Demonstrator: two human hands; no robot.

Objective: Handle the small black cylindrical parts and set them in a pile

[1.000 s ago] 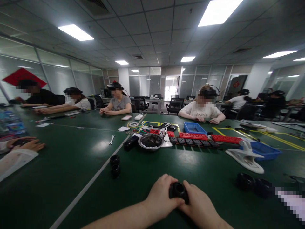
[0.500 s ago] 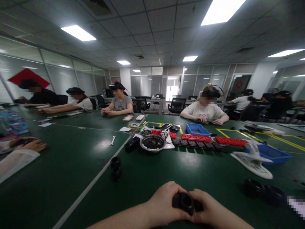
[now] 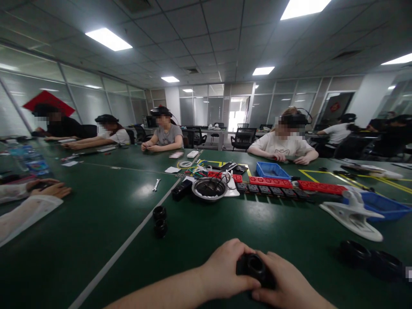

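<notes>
Low in the view, both my hands are closed around a black part with a round opening (image 3: 256, 264). My left hand (image 3: 225, 270) grips it from the left, fingers curled over the top and thumb along the near side. From the right, my right hand (image 3: 285, 277) wraps it, with its thumb at the bottom close to the left thumb. Much of the part is covered by my fingers. Two similar black ring-shaped parts (image 3: 160, 227) stand together on the green table (image 3: 128, 240) to the left. More black rings (image 3: 354, 254) lie at the right.
Ahead are a metal bowl (image 3: 210, 197), a black device (image 3: 182, 189), red strips (image 3: 271, 183), a blue tray (image 3: 273, 171) and a white clip-like stand (image 3: 352, 219). A wrench (image 3: 156, 185) lies left. A co-worker's hands (image 3: 51, 188) are at far left; other people sit across the table.
The camera view has shifted slightly, moving the table items within the frame. My right hand has turned and covers more of the black part, which stays gripped between both hands.
</notes>
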